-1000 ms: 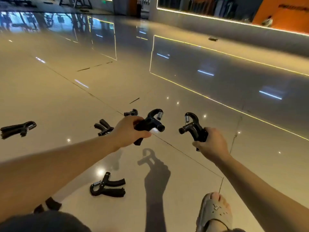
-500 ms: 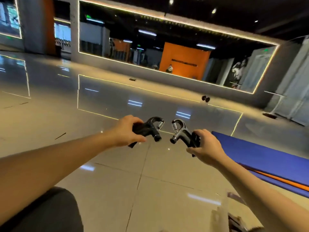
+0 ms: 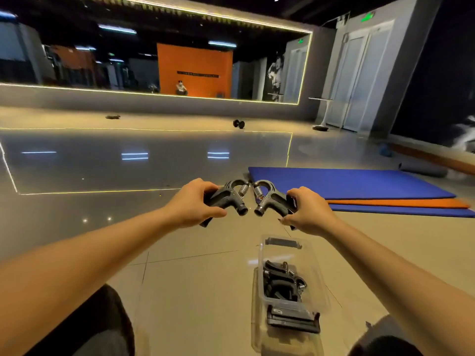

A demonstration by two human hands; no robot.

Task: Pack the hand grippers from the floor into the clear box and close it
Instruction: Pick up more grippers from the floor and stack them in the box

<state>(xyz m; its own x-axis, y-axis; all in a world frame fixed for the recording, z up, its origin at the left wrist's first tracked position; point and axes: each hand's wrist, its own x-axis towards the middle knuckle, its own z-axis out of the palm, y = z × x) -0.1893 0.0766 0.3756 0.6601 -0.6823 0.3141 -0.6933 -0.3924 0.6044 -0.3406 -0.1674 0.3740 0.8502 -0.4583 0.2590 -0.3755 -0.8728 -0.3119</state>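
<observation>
Packing looks partly done. The clear box (image 3: 261, 265) sits on the floor (image 3: 192, 278) between the forearms, open at the top, with several black hand grippers (image 3: 281, 281) already heaped inside. The left hand (image 3: 192, 201) is curled round the handles of one hand gripper (image 3: 228, 195), and the right hand (image 3: 305, 209) clasps a second hand gripper (image 3: 270, 197). Both are held in the air beyond the box, spring ends nearly meeting. These two have yet to go in, and then the box needs closing. Whether more lie on the floor is out of view.
</observation>
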